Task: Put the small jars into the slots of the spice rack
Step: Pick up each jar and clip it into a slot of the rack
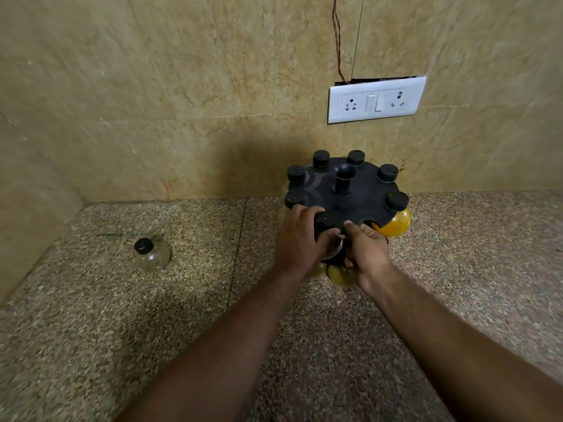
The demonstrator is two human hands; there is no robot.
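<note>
Head view: round black spice rack [350, 193] stands on the speckled granite counter [182, 315], close to the tiled back wall [182, 86]. Centre post with a knob handle [344, 175] sticks up from the top disc.

Six black-capped jars hang in rim slots: caps visible around the left, far and right edge, e.g. far-left cap [296, 173] and right cap [397, 201]. Jar with yellow-orange contents [394, 225] sits under the right cap. Near edge has an open notch [370, 222] just left of that jar.

Left hand [300, 239] is curled over the near-left rim of the disc, fingers on top of it, gripping the rack edge. Right hand [367, 251] is at the near rim, thumb touching the disc edge, fingers wrapped low around something under the disc. A clear jar [333, 249] shows between the two hands, mostly hidden (cannot tell for sure which hand carries it, or whether its neck is in a slot). Two more yellowish jars [341, 275] show below the hands, lower tier.

One loose jar [151, 254], clear with black cap, stands upright on the counter well to the left of the rack, near the corner.

White socket-and-switch plate [376, 100] on the wall above the rack, thin wire [338, 38] running up from it.
</note>
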